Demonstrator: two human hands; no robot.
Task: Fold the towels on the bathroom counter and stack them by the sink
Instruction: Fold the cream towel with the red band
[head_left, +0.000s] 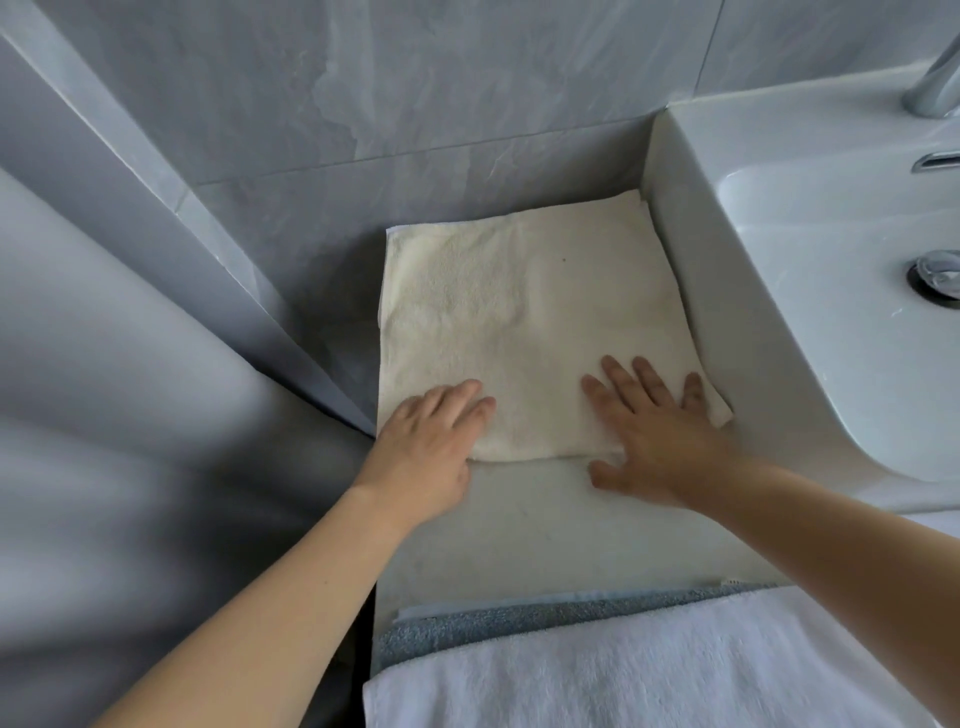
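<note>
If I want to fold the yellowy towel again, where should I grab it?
Probably pinch the two near corners of the cream towel, coming from the front counter edge. It lies flat with its far edge against the wall and its right edge by the sink, so only the near side is open. The left hand and right hand already rest flat there.

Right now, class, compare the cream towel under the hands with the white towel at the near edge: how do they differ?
1. The cream towel is off-white; the white towel is brighter, bluish white.
2. The cream towel lies flat beside the sink; the white towel rests on a grey-blue towel.
3. The left hand and right hand press the cream towel; nothing touches the white towel.
Both look like terry cloth.
</note>
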